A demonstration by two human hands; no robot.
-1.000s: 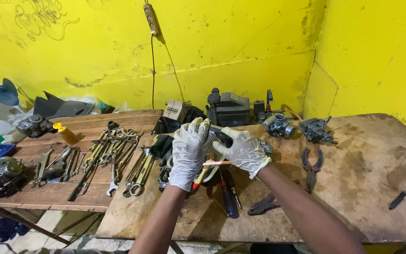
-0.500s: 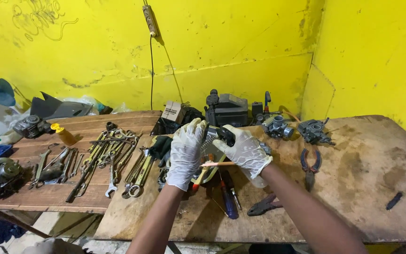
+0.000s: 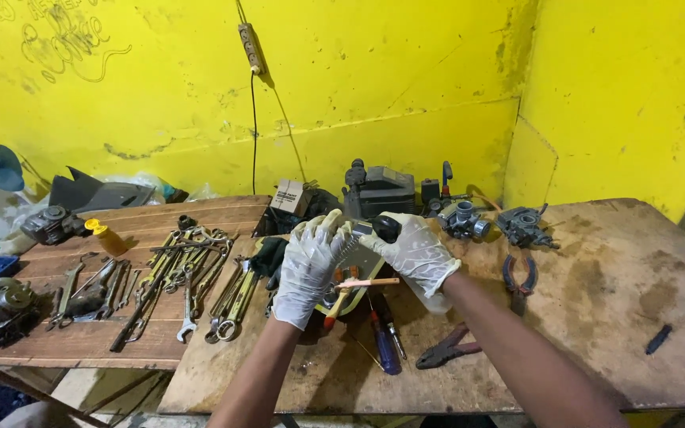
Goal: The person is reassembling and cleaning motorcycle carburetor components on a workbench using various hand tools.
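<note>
**Two gloved hands, one small dark part held above the tool tray**

Both hands wear thin white gloves and meet over the middle of the bench, a little back from its near edge. The left hand [image 3: 308, 268] is curled, fingers closed around the near side of a small dark part [image 3: 384, 227]; the right hand [image 3: 416, 252] grips the same part from the other side, thumb and forefingers pinched on it. What kind of part it is cannot be told; it is mostly hidden by the gloves. A thin pale stick [image 3: 368, 282] juts out below the right palm, seemingly tucked under the fingers.

Directly beneath lies a shallow tray [image 3: 362, 265] with screwdrivers [image 3: 384, 337] beside it, toward the near edge. A row of wrenches [image 3: 188, 273] lies to the left, dark-handled pliers [image 3: 449, 349] near the right forearm, red-handled pliers [image 3: 519, 273] further right, and carburettor bodies [image 3: 461, 220] along the back edge by the yellow wall.

To do this well, my judgement is: keep the part over the tray, so anything small that drops is caught. Let one hand hold steady while the other works. Gloves dull the touch, so the pinch should be firm but unhurried.
</note>
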